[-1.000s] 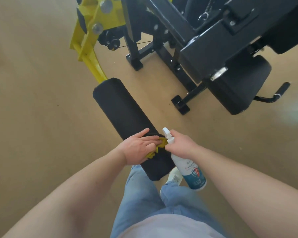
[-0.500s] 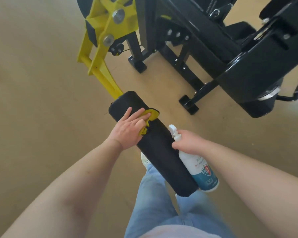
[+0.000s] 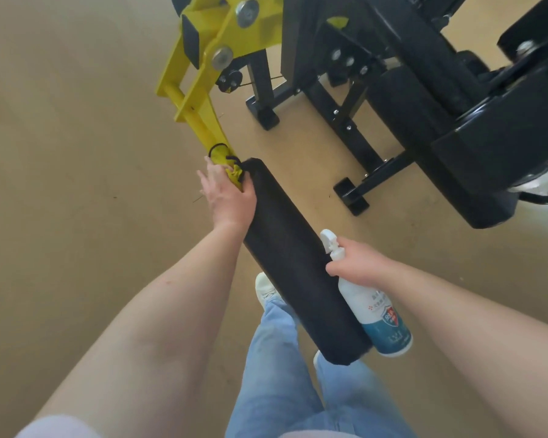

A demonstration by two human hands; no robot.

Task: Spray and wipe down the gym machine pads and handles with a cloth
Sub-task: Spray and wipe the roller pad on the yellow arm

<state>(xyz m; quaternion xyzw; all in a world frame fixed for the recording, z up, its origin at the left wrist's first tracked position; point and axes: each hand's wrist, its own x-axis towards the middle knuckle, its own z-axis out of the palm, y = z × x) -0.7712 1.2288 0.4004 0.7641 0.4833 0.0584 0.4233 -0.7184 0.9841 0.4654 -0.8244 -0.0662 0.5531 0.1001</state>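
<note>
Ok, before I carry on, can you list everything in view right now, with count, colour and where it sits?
roller pad: one, black, centre, running from the lever arm toward the person
cloth: one, yellow, at the pad's far end
spray bottle: one, white with a blue label, beside the pad's near end
lever arm: one, yellow, top centre, meeting the pad's far end
machine frame: one, black, top right, feet on the floor
floor: tan, all around
jeans: blue, bottom centre
shoes: two, white, below the pad, partly hidden
left hand: holds the cloth at the pad's far end
right hand: grips the bottle's neck
</note>
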